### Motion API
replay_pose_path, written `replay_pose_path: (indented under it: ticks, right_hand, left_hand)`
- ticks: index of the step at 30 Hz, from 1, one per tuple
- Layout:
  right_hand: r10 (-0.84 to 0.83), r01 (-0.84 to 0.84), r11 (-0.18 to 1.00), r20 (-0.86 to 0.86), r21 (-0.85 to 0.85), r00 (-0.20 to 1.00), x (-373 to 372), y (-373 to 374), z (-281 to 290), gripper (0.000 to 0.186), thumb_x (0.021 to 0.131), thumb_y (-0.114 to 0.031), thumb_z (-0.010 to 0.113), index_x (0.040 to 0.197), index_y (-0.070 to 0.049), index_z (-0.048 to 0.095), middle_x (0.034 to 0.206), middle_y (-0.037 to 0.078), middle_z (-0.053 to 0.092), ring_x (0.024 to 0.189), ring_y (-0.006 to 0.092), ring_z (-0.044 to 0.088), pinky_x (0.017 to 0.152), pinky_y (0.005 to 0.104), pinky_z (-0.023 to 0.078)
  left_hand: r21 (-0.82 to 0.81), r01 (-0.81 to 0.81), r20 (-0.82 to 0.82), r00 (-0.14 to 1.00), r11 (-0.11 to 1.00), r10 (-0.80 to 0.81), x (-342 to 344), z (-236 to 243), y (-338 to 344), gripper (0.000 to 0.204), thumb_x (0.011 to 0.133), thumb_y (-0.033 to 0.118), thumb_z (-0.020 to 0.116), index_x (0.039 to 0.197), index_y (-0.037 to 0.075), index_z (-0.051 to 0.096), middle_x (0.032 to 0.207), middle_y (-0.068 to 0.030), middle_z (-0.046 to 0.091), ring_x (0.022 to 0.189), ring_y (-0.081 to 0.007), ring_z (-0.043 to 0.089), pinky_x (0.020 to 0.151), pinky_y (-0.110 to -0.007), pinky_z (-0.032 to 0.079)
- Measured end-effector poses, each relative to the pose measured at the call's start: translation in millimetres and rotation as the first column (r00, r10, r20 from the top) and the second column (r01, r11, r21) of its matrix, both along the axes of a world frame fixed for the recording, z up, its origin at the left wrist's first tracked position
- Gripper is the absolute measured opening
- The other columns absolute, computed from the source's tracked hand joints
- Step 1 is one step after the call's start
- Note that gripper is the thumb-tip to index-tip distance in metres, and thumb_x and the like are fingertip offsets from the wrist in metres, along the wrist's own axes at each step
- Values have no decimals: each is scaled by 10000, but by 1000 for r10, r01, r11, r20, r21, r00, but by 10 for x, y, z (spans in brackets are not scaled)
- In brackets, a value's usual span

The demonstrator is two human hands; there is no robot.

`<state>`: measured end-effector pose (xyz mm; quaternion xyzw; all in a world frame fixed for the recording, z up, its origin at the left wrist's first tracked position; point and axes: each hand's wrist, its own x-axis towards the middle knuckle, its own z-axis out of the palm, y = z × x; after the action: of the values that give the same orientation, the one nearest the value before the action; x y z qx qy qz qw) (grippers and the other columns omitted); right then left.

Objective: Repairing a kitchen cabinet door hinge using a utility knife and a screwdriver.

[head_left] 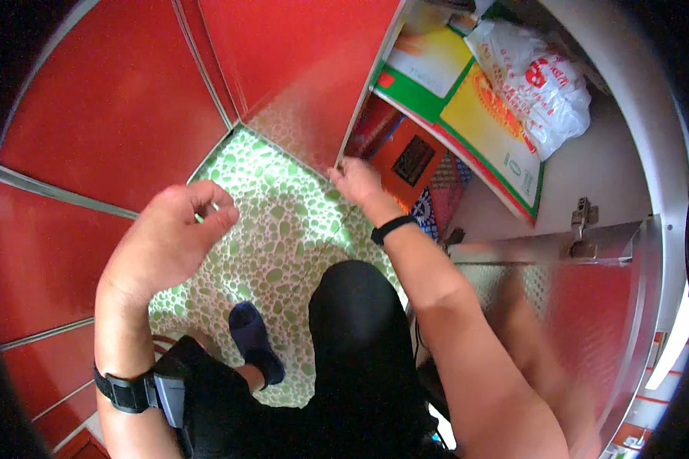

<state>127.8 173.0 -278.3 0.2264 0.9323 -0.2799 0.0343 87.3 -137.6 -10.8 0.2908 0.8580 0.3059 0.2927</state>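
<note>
My right hand [357, 182] grips the lower corner of a red cabinet door [298, 69] by its edge. This door stands swung out beside the open cabinet. My left hand [170, 237] hangs over the floor, near the red cabinet fronts at the left. Its fingers are loosely curled toward the thumb, and a small gap between them shows nothing held. Just past my right hand, inside the cabinet, lie an orange patterned box [413, 157] and a flat green, yellow and white carton [467, 107]. A crumpled white plastic bag with red print [543, 88] rests on the carton.
Red cabinet fronts [69, 252] with metal trim line the left. At the right, another door [589, 306] with a metal hinge [584, 218] stands open beside my forearm. My knee [360, 306] and dark-socked foot [254, 340] are over the green pebble-patterned floor [283, 252].
</note>
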Motion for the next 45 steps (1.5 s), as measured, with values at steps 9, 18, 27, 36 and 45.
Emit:
replay_pose_path:
  ticks: [9,18,27,36,45]
  right_hand:
    - [28,-31,999,95,33,995,3,-39,157,405,970,-425,630,1088,-44,702,1059,229,722,1019,414,684,906,500,545]
    - [25,-28,999,65,46,998,40,-101,234,400,976,-396,610,1204,-76,686,1095,227,720,997,422,694,902,510,557]
    - [-17,17,1000,39,2,999,39,-90,155,419,958,-457,615,1150,-94,698,1078,198,725,1022,412,680,891,522,541]
    - [-48,51,998,-65,40,997,100,-109,-29,352,949,-409,641,1024,-77,731,983,220,727,951,427,685,838,519,545]
    - [-30,30,998,3,-49,1000,74,-66,227,374,916,-439,695,1024,-87,759,952,210,738,934,407,702,843,494,554]
  left_hand:
    - [-28,-38,8,999,999,38,17,47,80,168,1001,165,661,1018,-2,665,814,-14,632,765,-102,542,674,-303,470]
    - [-49,-6,-49,999,999,3,16,86,80,197,992,182,665,1033,-11,677,851,-73,683,808,-135,607,719,-324,504]
    - [-107,34,-89,995,994,-44,1,133,65,312,979,274,661,1147,14,698,1021,-199,745,951,-345,723,835,-422,566]
    - [-124,35,-89,995,992,-46,-16,98,16,388,983,361,616,1201,47,680,1072,-197,739,1025,-368,703,902,-448,550]
    - [-111,62,-104,992,992,-74,-32,-13,45,406,986,388,591,1204,57,677,1070,-212,734,1028,-399,691,903,-464,545]
